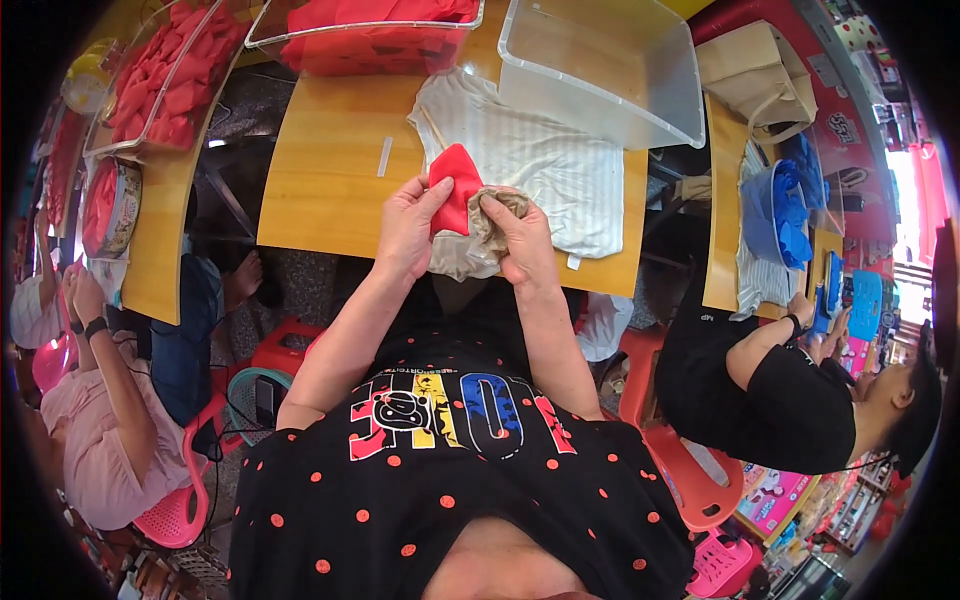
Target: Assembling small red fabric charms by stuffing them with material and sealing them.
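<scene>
My left hand pinches a flat, smooth red piece of soft material between thumb and fingers. It has a pointed top and looks like a limp balloon or pouch; I cannot tell which. My right hand is closed round a crumpled beige-brown cloth, pressed up against the red piece's right edge. Both hands are held close together, above the near edge of the wooden table. Beneath them a white striped cloth lies spread, with a thin stick on its upper left.
Clear bins of red pieces stand at the back and far left. A bin with no pieces visible stands back right. Co-workers sit left and right; the right one is near a tub of blue pieces.
</scene>
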Demonstrator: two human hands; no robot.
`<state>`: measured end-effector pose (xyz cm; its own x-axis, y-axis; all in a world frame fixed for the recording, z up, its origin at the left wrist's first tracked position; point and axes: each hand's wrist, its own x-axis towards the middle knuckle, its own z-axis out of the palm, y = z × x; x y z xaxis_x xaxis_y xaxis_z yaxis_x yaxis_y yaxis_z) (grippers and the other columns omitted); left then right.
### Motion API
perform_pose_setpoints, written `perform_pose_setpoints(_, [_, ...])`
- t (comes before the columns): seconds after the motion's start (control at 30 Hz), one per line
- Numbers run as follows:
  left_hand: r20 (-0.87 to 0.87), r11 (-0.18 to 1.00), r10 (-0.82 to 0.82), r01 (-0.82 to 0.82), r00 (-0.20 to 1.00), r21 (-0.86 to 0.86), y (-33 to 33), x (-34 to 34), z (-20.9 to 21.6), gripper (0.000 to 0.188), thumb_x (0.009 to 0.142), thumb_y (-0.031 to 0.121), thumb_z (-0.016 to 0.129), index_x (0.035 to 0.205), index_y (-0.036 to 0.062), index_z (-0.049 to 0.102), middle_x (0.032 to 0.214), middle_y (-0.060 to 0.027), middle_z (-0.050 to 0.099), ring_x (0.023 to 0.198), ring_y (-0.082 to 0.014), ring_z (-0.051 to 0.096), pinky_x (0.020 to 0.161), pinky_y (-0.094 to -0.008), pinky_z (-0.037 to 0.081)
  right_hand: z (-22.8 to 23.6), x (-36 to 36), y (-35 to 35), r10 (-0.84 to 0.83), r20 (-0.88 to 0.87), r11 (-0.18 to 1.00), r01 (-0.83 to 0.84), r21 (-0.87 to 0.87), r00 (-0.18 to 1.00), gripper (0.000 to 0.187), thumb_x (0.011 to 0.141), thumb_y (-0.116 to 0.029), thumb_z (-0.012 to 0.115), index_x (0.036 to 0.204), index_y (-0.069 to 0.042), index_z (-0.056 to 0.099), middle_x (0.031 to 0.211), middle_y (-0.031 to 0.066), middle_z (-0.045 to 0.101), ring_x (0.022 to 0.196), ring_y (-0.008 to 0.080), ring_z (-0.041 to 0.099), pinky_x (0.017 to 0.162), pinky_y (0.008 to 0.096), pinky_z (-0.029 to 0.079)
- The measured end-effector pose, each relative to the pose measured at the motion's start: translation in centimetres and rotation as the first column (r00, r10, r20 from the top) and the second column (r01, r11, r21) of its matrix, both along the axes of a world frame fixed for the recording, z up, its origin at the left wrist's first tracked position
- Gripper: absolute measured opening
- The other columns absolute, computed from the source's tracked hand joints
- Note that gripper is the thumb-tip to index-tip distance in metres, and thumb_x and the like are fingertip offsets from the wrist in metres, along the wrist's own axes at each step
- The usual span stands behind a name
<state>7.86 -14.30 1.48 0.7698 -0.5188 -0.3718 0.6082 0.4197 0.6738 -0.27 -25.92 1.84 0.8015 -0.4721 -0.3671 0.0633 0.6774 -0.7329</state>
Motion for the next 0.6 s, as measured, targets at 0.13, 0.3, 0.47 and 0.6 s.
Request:
perform_pose_setpoints(0.13, [0.066, 0.999, 0.015, -0.017, 0.998, 0.027, 0.1, -0.3, -0.2, 0.017, 0.088, 0.011, 0.062, 0.100, -0.0018, 0.060, 0.089, -0.0087, 0.066, 0.076, -0.0114, 0.064, 0.069, -0.0237, 0.053, -0.1, -0.1, 0.1, 0.046, -0.013, 0.998, -0.045, 0.038, 0.999, 0.018, 0.080, 0.000, 0.068, 0.097, -0.001, 0.063, 0.088, 0.0055, 0.066, 0.077, 0.0111, 0.062, 0.070, 0.0238, 0.052])
perform_pose_setpoints(0.3, [0.004, 0.992, 0.115, -0.115, 0.993, 0.061, 0.1, -0.7, -0.3, 0.019, 0.087, 0.010, 0.063, 0.099, -0.0037, 0.060, 0.089, -0.0088, 0.066, 0.076, -0.0119, 0.064, 0.069, -0.0240, 0.052, -1.8, 0.1, 0.4, 0.079, -0.022, 0.991, -0.081, -0.106, 0.997, 0.019, 0.080, 0.001, 0.068, 0.098, 0.000, 0.062, 0.089, 0.0060, 0.066, 0.077, 0.0117, 0.062, 0.071, 0.0245, 0.052])
perform_pose_setpoints(0.47, [0.073, 0.980, -0.044, 0.029, 0.996, 0.196, -0.7, -1.2, 0.3, 0.025, 0.083, 0.013, 0.068, 0.101, -0.0033, 0.061, 0.088, -0.0066, 0.065, 0.079, -0.0113, 0.060, 0.070, -0.0246, 0.048, -2.0, -0.6, 0.4, -0.062, -0.055, 0.976, 0.049, -0.211, 0.997, 0.017, 0.081, 0.000, 0.067, 0.098, -0.001, 0.062, 0.088, 0.0068, 0.066, 0.076, 0.0135, 0.063, 0.069, 0.0259, 0.053])
perform_pose_setpoints(0.6, [0.065, 0.983, -0.047, 0.034, 0.997, 0.183, -0.3, -1.1, 1.5, 0.030, 0.081, 0.012, 0.070, 0.103, -0.0048, 0.059, 0.095, -0.0116, 0.066, 0.085, -0.0139, 0.063, 0.074, -0.0257, 0.051, -1.6, -0.6, 0.8, -0.072, 0.002, 0.980, 0.072, -0.188, 0.997, 0.015, 0.083, -0.004, 0.066, 0.097, -0.004, 0.061, 0.087, 0.0065, 0.066, 0.074, 0.0148, 0.064, 0.066, 0.0279, 0.053])
